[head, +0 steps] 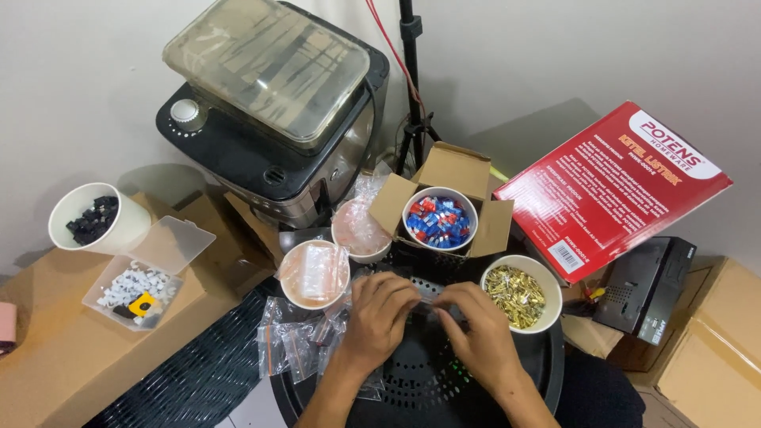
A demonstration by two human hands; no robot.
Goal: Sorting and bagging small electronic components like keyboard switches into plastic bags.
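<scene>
My left hand [379, 317] and my right hand [477, 327] meet over a black perforated round surface [412, 380], fingertips pinched together on a small clear plastic bag [429, 292] held between them. What is inside the bag is hidden by my fingers. A paper cup of small brass pieces [519, 292] stands just right of my right hand. A cup stuffed with clear bags [314, 273] stands just left of my left hand. Loose small zip bags [289, 341] lie beside my left wrist.
An open cardboard box holds a bowl of red and blue pieces [439, 218]. A black-and-steel appliance with a clear lid [273, 103] stands behind. At left are a cup of black parts [89, 218] and a clear tray of white clips [131, 285]. A red carton [610, 186] leans at right.
</scene>
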